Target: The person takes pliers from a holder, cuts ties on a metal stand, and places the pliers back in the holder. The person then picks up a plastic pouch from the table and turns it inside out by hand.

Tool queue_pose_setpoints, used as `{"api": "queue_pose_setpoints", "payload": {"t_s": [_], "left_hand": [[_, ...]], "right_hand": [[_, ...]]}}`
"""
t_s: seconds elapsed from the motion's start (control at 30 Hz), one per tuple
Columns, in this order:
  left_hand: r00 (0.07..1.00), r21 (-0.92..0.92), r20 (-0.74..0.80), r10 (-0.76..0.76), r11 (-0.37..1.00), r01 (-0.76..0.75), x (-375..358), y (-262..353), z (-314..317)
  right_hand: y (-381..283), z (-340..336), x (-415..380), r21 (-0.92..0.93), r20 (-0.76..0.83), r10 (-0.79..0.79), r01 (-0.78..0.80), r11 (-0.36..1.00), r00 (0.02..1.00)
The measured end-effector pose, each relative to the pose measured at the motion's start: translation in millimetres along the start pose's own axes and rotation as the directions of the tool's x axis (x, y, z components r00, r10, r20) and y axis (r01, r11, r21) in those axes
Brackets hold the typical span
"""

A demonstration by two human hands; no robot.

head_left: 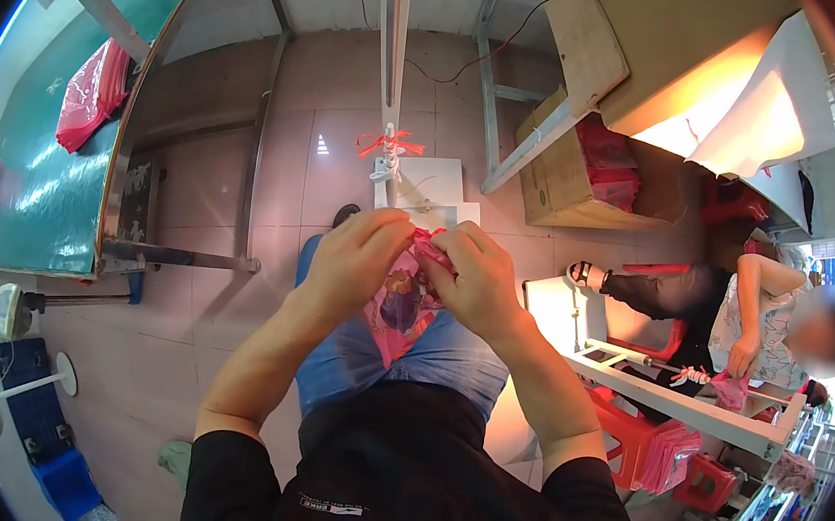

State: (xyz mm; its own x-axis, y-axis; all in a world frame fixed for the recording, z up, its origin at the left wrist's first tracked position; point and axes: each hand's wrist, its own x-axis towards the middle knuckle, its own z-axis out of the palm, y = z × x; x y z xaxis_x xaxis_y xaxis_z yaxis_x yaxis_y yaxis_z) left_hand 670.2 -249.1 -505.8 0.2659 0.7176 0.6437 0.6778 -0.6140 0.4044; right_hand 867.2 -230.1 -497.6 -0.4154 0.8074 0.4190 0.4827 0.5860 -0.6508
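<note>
A pink bag (397, 304) with a dark printed picture hangs over my lap, its top edge bunched up. My left hand (360, 253) is closed on the gathered top from one side. From the other side my right hand (479, 275) pinches the same edge, thumb pressed down on it. The two hands almost touch at the fingertips. Just beyond them stands a white fixture (387, 162) on an upright post, with red strands (386, 143) tied round it. What lies under my fingers is hidden.
At left, a green-topped table (42, 194) carries a stack of pink bags (94, 97). A cardboard box (573, 190) holds more pink bundles. To the right, another person (759, 314) sits at a white frame (696, 400), near a red stool (622, 431) and stacked pink bags (668, 455).
</note>
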Motion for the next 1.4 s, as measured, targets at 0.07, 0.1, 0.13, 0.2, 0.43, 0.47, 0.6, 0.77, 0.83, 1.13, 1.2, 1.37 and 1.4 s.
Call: {"api": "queue_pose_setpoints", "payload": {"t_s": [0.07,0.1,0.13,0.2,0.43,0.47,0.6,0.77,0.83,1.13,1.2,1.37,1.4], "left_hand": [[0.959,-0.279,0.174,-0.225,0.922,0.267,2,-7,-2],[0.958,-0.28,0.174,-0.227,0.921,0.27,1,-14,-5],[0.833,-0.559,0.403,-0.379,0.619,0.552,-2,-21,-8],[0.661,-0.654,0.644,-0.386,0.171,0.737,-7,-25,-9],[0.675,-0.773,0.578,-0.459,-0.574,0.271,-35,5,22],[0.684,-0.791,0.507,-0.524,-0.598,0.128,-35,7,26],[0.597,-0.859,0.506,-0.623,-0.427,0.283,-45,8,23],[0.693,-0.625,0.506,-0.514,0.336,0.705,-38,3,1],[0.67,-0.559,0.551,-0.497,0.376,0.739,-35,2,-3],[0.531,-0.882,0.469,-0.705,-0.409,0.235,-33,24,29],[0.537,-0.871,0.485,-0.69,-0.435,0.227,-37,27,30],[0.585,-0.751,0.606,-0.539,-0.148,0.643,-38,14,16],[0.581,-0.748,0.609,-0.54,-0.149,0.646,-36,13,14]], "right_hand": [[-2,-2,0,-0.055,0.018,-0.124,0.124,0.991,0.992],[-2,-2,0,-0.055,0.021,-0.123,0.124,0.991,0.992],[-2,-1,-2,-0.07,0.003,-0.242,0.241,0.968,0.97],[0,0,-2,-0.088,-0.014,-0.361,0.359,0.929,0.932],[11,15,-9,-0.06,-0.071,-0.33,0.326,0.943,0.941],[10,16,-7,-0.06,-0.069,-0.308,0.304,0.951,0.949],[13,0,-9,-0.089,0.039,-0.37,0.372,0.924,0.928],[17,-9,-4,-0.217,0.149,-0.458,0.48,0.85,0.877],[15,-11,-5,-0.223,0.142,-0.448,0.47,0.854,0.883],[24,3,-16,-0.173,0.043,-0.378,0.38,0.909,0.925],[25,0,-23,-0.198,0.058,-0.353,0.357,0.913,0.934],[23,-10,-22,-0.194,0.166,-0.482,0.507,0.84,0.86],[22,-9,-22,-0.19,0.165,-0.479,0.504,0.842,0.862]]}}
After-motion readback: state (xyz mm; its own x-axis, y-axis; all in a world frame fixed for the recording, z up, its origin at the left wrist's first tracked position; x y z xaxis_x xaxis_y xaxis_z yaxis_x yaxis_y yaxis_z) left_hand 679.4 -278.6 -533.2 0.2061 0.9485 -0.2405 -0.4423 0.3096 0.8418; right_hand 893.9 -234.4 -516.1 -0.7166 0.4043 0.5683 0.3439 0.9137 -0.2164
